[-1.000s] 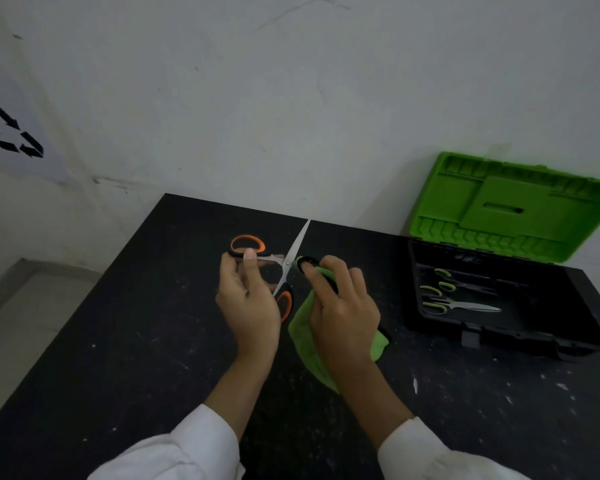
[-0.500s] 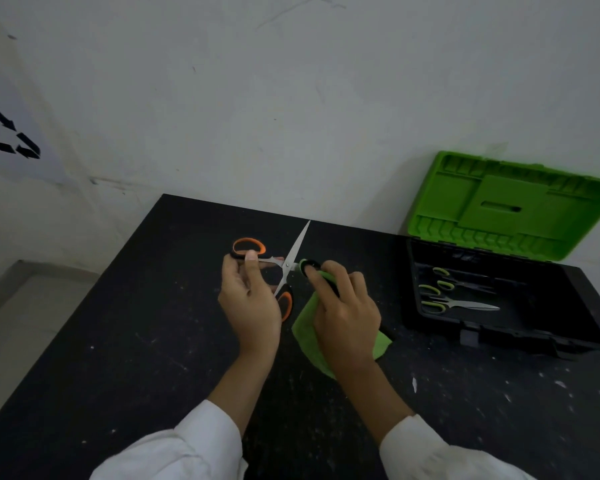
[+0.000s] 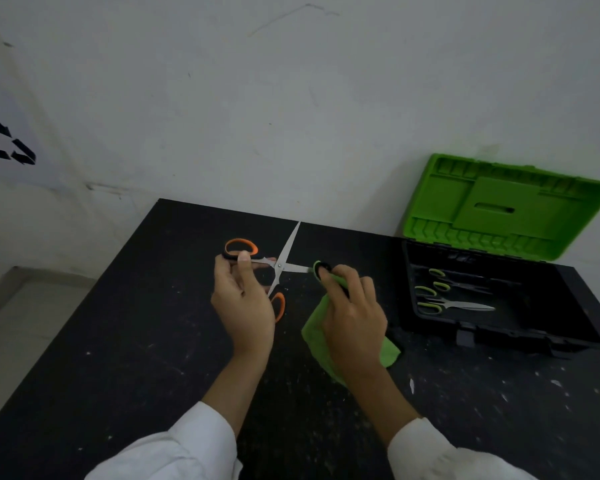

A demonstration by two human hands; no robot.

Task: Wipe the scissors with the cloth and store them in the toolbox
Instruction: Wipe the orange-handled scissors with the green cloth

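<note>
My left hand (image 3: 245,299) holds the orange-handled scissors (image 3: 284,258) by their handles, with the blades spread wide open above the black table (image 3: 118,341). One blade points up toward the wall, the other points right. My right hand (image 3: 352,313) grips the green cloth (image 3: 317,336) and pinches it around the tip of the right-pointing blade. The cloth's lower part hangs down to the table. The toolbox (image 3: 499,327) stands open at the right, its green lid (image 3: 506,206) leaning back against the wall.
Two pairs of green-handled scissors (image 3: 447,299) lie inside the toolbox's black tray. White specks dot the table at the right front. The wall runs close behind the table, and the floor drops away past the table's left edge.
My right hand has slid the cloth outward along the right-pointing blade, from near the pivot to its tip. The left hand has held the scissors nearly still.
</note>
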